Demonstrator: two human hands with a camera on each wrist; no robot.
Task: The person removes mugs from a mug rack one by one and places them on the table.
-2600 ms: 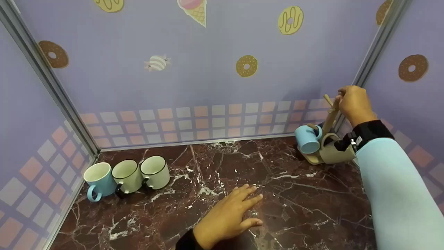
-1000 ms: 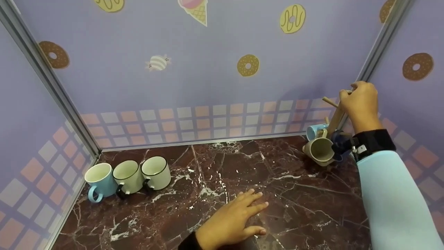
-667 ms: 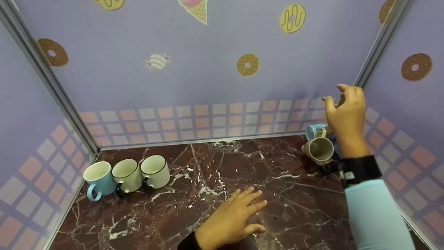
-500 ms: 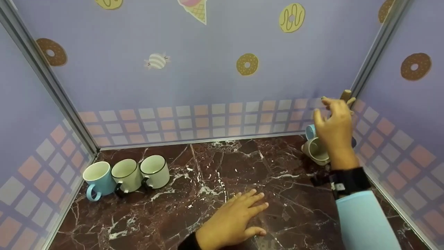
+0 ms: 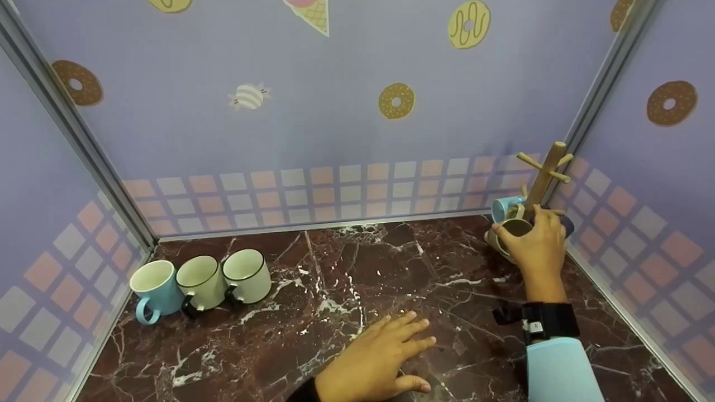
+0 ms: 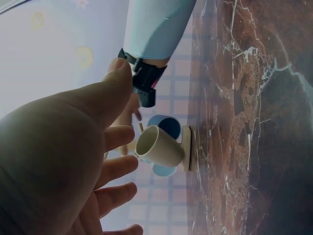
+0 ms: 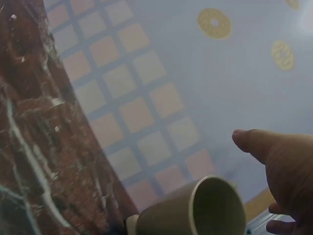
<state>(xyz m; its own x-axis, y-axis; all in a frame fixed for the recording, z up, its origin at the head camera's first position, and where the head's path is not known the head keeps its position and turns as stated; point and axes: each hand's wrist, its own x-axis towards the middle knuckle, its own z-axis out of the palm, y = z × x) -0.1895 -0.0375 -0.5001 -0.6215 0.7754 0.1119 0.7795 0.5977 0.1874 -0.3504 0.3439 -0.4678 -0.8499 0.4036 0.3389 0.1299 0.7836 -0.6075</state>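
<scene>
A wooden mug tree stands in the back right corner of the marble table. On it hang a beige mug, a light blue mug and a dark one behind. My right hand lies over the beige mug, with fingers spread round it. In the right wrist view the thumb hovers just clear of the beige mug rim. My left hand lies flat on the table, fingers straight. The left wrist view shows the beige mug mouth outward.
Three mugs stand in a row at the left wall: a light blue mug and two cream mugs. Purple walls close the table in on three sides.
My right hand has let go of the top of the mug tree and dropped onto the beige mug. Before that the tree was turned. The left hand has stayed put.
</scene>
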